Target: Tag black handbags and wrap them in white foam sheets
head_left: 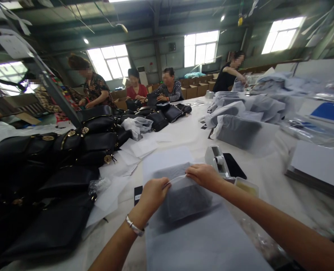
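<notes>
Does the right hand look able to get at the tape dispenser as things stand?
Probably yes: the tape dispenser stands close to the right hand, with nothing visible between them. That hand pinches the thin sheet, so it would likely need to let go first.

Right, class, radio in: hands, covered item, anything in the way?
Left hand and right hand pinching edge of translucent sheet. Dark item showing through underneath. Tape dispenser beside right wrist, seemingly not blocking the hands.

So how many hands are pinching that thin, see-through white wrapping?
2: the bare left hand and, farther right, the bare right hand, both at the edge of the wrapping. No others appear there.
</notes>
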The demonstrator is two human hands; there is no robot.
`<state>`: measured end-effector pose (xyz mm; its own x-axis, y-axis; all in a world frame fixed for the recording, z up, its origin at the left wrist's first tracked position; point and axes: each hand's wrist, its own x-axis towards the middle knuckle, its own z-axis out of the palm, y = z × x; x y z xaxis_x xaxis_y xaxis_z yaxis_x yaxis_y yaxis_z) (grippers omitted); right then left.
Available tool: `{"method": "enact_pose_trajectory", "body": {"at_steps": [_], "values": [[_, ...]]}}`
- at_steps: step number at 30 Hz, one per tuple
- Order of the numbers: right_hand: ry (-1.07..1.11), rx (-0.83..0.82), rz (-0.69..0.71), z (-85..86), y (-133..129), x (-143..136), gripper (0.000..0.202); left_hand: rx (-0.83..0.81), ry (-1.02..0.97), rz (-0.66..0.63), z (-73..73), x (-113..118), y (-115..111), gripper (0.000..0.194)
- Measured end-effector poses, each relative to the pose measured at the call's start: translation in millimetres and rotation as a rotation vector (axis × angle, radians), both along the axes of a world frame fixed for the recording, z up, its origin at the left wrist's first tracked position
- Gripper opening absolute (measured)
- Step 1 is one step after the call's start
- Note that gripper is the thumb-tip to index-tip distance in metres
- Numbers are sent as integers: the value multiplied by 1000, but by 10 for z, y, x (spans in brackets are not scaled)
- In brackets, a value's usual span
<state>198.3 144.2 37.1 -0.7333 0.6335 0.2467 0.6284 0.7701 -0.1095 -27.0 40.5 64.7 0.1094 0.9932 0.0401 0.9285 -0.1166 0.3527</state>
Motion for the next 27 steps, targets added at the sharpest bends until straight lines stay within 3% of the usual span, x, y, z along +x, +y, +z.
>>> {"method": "enact_pose_trajectory", "body": {"at_steps": [5,9,12,15,18,22,27], "values": [[70,15,-3,-143,45,-4,24,84,66,140,-197,44,-30,21],[129,18,-17,-218,54,-12,23,162,99,181,-273,29,-6,33],[142,22,-26,-230,40,-13,22,393,206,171,-314,90,-56,40],[140,30,-26,-233,26,-21,21,588,237,37,-414,269,-158,38],[134,42,-30,-238,41,-46,19,482,211,-83,-561,471,-220,32],[135,76,-69,-203,135,5,10,308,262,-2,-675,573,-195,41],[239,164,-275,-114,239,525,30,230,276,41,-655,543,-162,50]]}}
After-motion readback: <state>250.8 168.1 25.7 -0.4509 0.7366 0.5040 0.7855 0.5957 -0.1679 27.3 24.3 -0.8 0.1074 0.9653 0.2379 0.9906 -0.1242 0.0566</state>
